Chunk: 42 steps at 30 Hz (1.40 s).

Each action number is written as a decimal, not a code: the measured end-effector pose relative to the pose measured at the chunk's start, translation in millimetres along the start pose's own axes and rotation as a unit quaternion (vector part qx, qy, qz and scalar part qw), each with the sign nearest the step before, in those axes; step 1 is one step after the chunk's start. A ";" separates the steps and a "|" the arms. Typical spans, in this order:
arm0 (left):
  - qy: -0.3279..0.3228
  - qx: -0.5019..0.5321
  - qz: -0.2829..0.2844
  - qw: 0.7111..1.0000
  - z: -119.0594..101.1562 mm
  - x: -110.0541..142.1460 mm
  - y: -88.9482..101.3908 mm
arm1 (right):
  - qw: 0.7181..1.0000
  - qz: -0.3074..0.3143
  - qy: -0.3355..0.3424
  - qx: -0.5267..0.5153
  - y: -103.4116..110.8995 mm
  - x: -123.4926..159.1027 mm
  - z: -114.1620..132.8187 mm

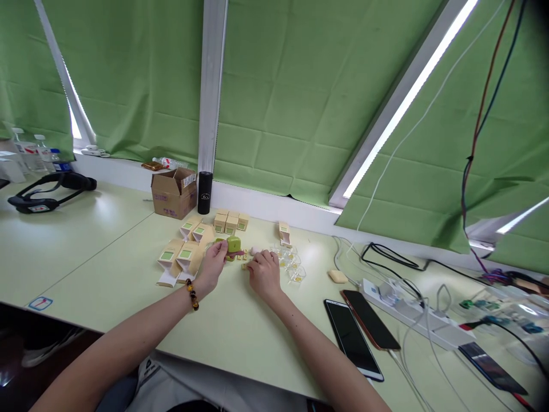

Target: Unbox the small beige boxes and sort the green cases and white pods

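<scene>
Between the thumb and fingers of my left hand [214,264] is a small green rounded-square case [234,245], held just above the table. My right hand [263,272] is at the tabletop with its fingers pinched together. At its fingertips shows a tiny yellowish piece [244,266], too small to name. Several similar yellow bits [242,255] lie between the two hands. Right of my right hand stand several clear plastic containers [297,273] with yellow bits inside. Opened small cardboard boxes [189,256] lie left of my left hand.
Small tan boxes [230,223] stand behind my hands, and one more box [284,233] is farther right. A large carton [174,194] and black tumbler [205,193] stand at the back. Phones [354,337], a power strip [407,315] and cables lie to the right.
</scene>
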<state>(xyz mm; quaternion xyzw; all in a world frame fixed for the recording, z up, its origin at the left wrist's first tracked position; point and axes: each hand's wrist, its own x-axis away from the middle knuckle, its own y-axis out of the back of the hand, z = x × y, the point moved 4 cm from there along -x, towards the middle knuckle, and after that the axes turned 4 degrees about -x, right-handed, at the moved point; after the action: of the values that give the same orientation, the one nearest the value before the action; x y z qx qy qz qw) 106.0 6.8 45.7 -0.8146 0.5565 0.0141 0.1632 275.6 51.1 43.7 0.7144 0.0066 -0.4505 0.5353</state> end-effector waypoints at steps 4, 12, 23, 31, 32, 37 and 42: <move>-0.060 -0.084 -0.003 0.995 -8.8 -2.9 7.5 | 0.996 -0.075 -0.027 -0.027 38.0 12.8 -15.9; -0.282 -0.536 0.045 0.794 -48.5 10.8 5.9 | 0.991 -0.089 -0.072 -0.064 52.5 51.5 -41.5; -0.250 -0.646 0.195 0.695 -44.2 7.2 3.9 | 0.997 -0.025 -0.050 -0.052 49.3 51.2 -39.8; -0.233 -0.616 0.204 0.724 -37.6 6.3 5.3 | 0.996 0.000 -0.078 -0.037 47.8 51.3 -40.5; -0.231 -0.613 0.205 0.727 -36.8 6.3 5.5 | 0.996 0.004 -0.078 -0.037 47.0 51.5 -40.6; -0.228 -0.617 0.206 0.724 -32.5 6.5 6.6 | 0.996 0.019 -0.081 -0.034 43.9 52.4 -40.4; -0.217 -0.641 0.203 0.707 -30.9 6.6 6.7 | 0.996 0.018 -0.084 -0.032 44.1 52.3 -40.0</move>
<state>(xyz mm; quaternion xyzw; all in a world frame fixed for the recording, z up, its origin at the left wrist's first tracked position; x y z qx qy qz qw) 97.5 -10.0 71.9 -0.5646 0.5148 0.5766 -0.2892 353.8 38.4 43.9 0.6564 -0.0366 -0.4991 0.5646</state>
